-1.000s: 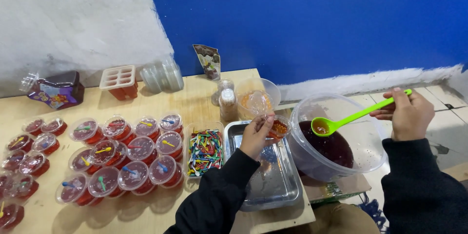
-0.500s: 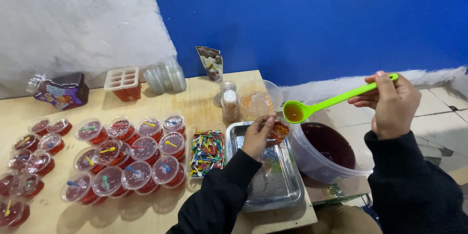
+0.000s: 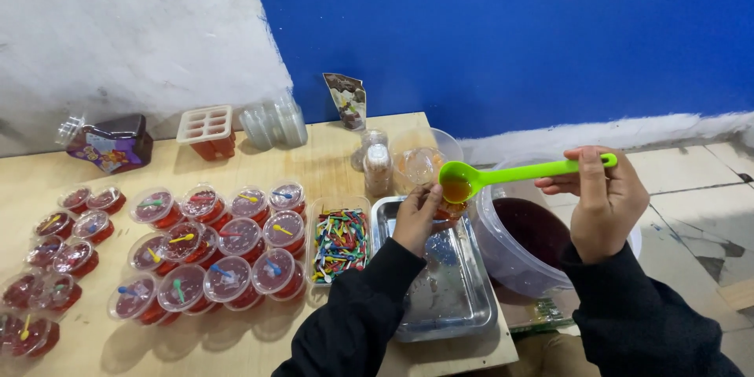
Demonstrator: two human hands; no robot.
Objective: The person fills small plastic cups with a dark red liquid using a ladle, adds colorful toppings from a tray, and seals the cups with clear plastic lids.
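Holding a green ladle (image 3: 503, 174) tight in the right hand (image 3: 601, 200), its scoop full of red liquid, left hand (image 3: 415, 216) pinching a small cup (image 3: 451, 209) under it, over the metal tray (image 3: 452, 298), beside the big bowl (image 3: 525, 239)

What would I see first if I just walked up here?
Probably the bright green ladle in the right hand, held over a small cup in the left hand above the metal tray. Then the crowd of lidded red cups on the table's left, and the tub of dark red liquid.
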